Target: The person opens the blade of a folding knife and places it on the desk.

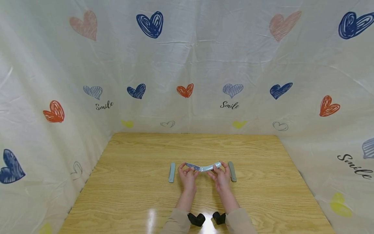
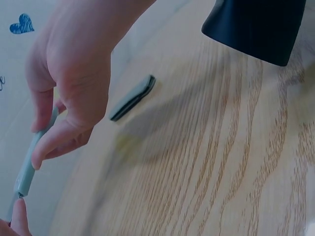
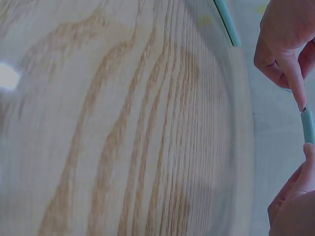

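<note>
A folding knife with a light blue handle (image 1: pixel 208 168) is held up over the table between both hands, its blade (image 1: pixel 193 166) swung out to the left. My left hand (image 1: pixel 188 179) pinches the blade, one fingertip close to the hinge in the right wrist view. At the far end of the handle, my right hand (image 1: pixel 222 179) grips with thumb and fingers; the left wrist view shows this handle (image 2: pixel 29 164) from the side. Left of my left hand lies a folded light blue knife (image 1: pixel 172 172). A folded grey-green knife (image 1: pixel 232 171) lies just right of my right hand.
The wooden table (image 1: pixel 131 195) reaches back to a white curtain (image 1: pixel 204 61) printed with hearts, which also hangs along both sides. Black wrist cameras (image 1: pixel 196 219) stick out inward from the sleeves near the table's front.
</note>
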`<action>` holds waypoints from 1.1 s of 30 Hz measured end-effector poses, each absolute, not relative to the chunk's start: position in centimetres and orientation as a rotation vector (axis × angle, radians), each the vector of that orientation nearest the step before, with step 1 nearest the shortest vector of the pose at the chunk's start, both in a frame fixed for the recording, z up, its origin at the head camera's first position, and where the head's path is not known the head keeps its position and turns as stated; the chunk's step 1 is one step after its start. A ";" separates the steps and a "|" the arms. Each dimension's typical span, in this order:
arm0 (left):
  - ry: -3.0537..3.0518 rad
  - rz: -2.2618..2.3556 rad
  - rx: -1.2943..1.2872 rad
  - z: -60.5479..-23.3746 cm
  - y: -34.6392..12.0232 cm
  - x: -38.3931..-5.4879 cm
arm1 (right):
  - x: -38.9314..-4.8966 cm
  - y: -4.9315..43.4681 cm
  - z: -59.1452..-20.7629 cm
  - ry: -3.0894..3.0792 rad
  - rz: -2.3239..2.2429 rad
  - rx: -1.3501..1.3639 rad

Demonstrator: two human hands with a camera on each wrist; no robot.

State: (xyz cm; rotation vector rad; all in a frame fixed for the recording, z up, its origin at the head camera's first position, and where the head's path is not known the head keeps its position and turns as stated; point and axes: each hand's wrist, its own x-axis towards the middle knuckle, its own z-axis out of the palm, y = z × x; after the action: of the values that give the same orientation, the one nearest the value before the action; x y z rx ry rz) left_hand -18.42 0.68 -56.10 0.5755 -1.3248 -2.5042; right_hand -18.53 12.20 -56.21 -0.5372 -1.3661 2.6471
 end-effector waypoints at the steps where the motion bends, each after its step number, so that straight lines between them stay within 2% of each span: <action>1: -1.319 -2.501 0.580 -56.1 0.7 -18.4 | -18.5 12.2 -56.2 -1.353 2.653 -0.547; 33: -1.206 -2.526 0.677 -55.4 1.6 -18.1 | -18.2 11.6 -56.2 -1.154 2.684 -0.645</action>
State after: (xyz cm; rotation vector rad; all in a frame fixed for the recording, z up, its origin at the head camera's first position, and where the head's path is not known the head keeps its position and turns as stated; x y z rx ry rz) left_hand -18.09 1.58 -55.42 0.6772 -1.2063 -2.5255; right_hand -18.21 11.57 -56.17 -0.6452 -1.1537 2.6837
